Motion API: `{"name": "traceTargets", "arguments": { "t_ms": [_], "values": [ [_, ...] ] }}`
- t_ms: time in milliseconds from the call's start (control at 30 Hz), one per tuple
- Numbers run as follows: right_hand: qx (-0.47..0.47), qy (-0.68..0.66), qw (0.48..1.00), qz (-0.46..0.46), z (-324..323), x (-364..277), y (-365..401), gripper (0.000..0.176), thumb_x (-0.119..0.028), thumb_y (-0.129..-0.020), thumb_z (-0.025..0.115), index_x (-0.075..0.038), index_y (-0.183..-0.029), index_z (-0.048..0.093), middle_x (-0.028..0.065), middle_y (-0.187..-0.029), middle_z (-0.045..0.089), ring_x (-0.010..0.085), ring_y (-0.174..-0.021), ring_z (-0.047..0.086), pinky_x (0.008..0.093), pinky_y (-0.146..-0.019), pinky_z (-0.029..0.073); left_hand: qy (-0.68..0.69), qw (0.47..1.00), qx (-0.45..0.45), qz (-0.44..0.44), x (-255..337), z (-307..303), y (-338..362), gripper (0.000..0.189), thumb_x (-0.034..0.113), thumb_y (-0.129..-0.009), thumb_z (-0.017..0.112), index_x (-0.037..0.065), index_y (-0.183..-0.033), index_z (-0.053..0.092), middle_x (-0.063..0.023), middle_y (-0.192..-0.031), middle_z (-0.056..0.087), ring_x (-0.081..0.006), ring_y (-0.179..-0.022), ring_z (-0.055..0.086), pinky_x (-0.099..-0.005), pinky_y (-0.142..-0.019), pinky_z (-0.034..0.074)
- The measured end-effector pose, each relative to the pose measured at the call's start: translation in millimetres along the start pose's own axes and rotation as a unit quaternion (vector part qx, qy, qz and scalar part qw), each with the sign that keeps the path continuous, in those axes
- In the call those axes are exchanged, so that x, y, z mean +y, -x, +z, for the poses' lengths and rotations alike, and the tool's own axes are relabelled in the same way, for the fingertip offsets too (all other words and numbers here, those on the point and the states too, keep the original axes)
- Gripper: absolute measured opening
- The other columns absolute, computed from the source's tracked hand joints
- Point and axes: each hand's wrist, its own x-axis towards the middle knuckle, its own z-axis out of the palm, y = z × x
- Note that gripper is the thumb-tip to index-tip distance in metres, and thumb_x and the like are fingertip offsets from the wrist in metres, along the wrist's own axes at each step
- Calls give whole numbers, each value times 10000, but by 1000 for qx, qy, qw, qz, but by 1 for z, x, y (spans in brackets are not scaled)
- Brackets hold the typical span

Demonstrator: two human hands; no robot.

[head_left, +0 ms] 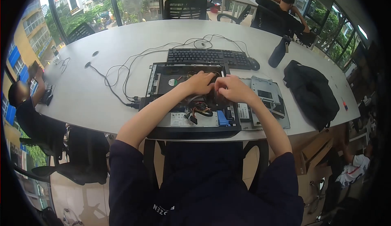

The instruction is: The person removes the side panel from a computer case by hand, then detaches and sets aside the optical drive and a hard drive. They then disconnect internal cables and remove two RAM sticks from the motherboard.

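Note:
An opened desktop computer case (193, 133) lies flat in front of me, its inside showing. My left hand (200, 82) reaches into its upper right part, fingers bent downward and close together. Just to the right, my right hand (232, 88) is closed with curled fingers, its fingertips near those of my left hand. Whatever either hand grips is too small or hidden to name. Below the hands sit a bundle of cables with a black connector (194, 120), a labelled metal power supply (179, 119) and a blue plastic latch (223, 119). A black drive (166, 81) is at the left.
Behind the case are a keyboard (199, 57) and mouse (253, 64) with trailing cables. Removed metal panels (269, 93) lie to the right, beside a black bag (311, 93) and a dark bottle (278, 52). Other people sit at the left, far right and back.

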Motion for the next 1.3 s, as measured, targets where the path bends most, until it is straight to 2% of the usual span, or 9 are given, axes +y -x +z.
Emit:
{"name": "traceTargets", "arguments": {
  "t_ms": [67,100,133,200,467,533,800,1133,1300],
  "values": [
    [-89,86,987,-101,6,2,12,141,-140,-866,537,-100,-879,672,91,-706,678,282,-768,671,482,-1120,346,-32,999,8,-13,11,-4,6,541,358,-949,538,41,-1385,495,-223,-1220,645,-394,-1152,563,-491,-1017,403],
    [-75,120,984,-110,13,0,18,186,-142,-894,503,-117,-891,687,86,-713,684,274,-774,681,516,-1193,239,-64,997,16,-27,14,-4,8,572,384,-944,529,54,-1409,487,-216,-1226,648,-379,-1171,556,-503,-1030,385],
    [-75,120,984,-112,17,-1,21,186,-142,-894,503,-117,-891,687,86,-713,684,274,-774,681,516,-1193,239,-65,997,17,-28,14,-3,8,572,384,-944,529,54,-1409,487,-216,-1226,648,-379,-1171,556,-503,-1030,385],
    [-83,205,969,-113,22,-6,24,199,-122,-906,493,-93,-937,688,95,-716,682,280,-799,688,521,-1194,257,-103,994,29,-19,15,-3,8,621,433,-934,520,75,-1440,473,-207,-1223,657,-361,-1210,538,-517,-1047,355],
    [-3,250,959,-131,40,-9,38,157,-142,-859,574,-68,-887,710,124,-702,680,302,-760,677,442,-1080,413,-79,994,59,-38,8,7,6,633,432,-895,584,45,-1391,505,-217,-1157,678,-385,-1163,578,-520,-990,418],
    [56,202,962,-177,45,-2,36,141,-149,-827,603,-50,-784,694,165,-617,643,326,-670,671,421,-934,497,-78,993,84,-33,10,10,7,625,422,-886,600,34,-1368,517,-220,-1115,689,-390,-1133,593,-514,-970,435],
    [80,197,957,-195,46,1,34,159,-141,-806,600,-29,-765,704,171,-623,648,350,-646,661,445,-765,525,-78,987,139,-6,19,2,12,570,402,-861,626,31,-1286,549,-218,-931,693,-380,-967,644,-490,-862,459],
    [19,186,966,-178,35,-11,35,171,-142,-804,596,-26,-717,686,181,-611,633,356,-621,659,454,-681,542,-96,991,88,-2,16,2,12,611,429,-930,573,33,-1388,494,-223,-1109,691,-400,-1107,604,-503,-966,463],
    [-20,201,968,-146,30,-16,36,158,-153,-807,600,-23,-773,683,189,-663,651,368,-685,665,467,-726,536,-88,993,84,-3,17,4,12,633,443,-920,572,34,-1399,498,-237,-1141,680,-409,-1127,595,-503,-970,470]
  ]
}}
